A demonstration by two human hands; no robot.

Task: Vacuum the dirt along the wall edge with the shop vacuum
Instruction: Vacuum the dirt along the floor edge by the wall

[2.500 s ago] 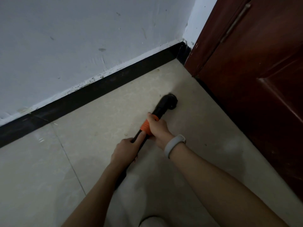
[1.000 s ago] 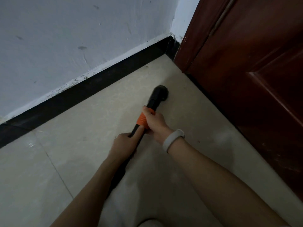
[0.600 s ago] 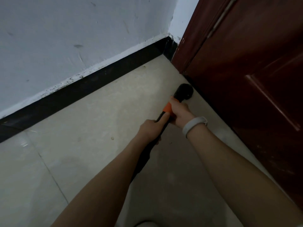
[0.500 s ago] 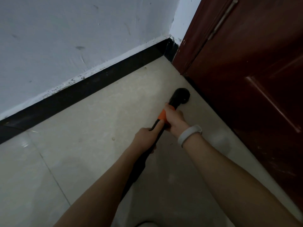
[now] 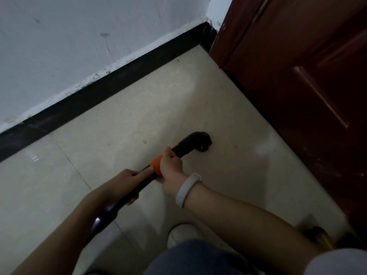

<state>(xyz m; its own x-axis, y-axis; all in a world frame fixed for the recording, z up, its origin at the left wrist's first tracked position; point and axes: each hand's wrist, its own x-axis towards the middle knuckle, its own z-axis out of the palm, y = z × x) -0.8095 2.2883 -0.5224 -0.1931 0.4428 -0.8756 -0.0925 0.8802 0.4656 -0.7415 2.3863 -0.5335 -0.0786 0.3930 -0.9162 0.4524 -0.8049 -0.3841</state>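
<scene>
Since half a second ago the black nozzle [image 5: 200, 143] has drawn back from the door [image 5: 297, 80] and now sits on the pale floor [image 5: 139, 116], well apart from the black baseboard [image 5: 119, 76]. The right hand [image 5: 170, 165] grips the wand's orange collar [image 5: 155, 164]; the left hand [image 5: 127, 181] grips the wand [image 5: 143, 184] just behind it.

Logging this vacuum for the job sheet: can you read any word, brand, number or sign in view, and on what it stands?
No text can be read in this view.
Vacuum wand: plain black, no label showing.
Orange collar: no print visible; the right hand covers part of it.
Wristband: blank white.
Door and wall: scuffs only, no signs.
</scene>
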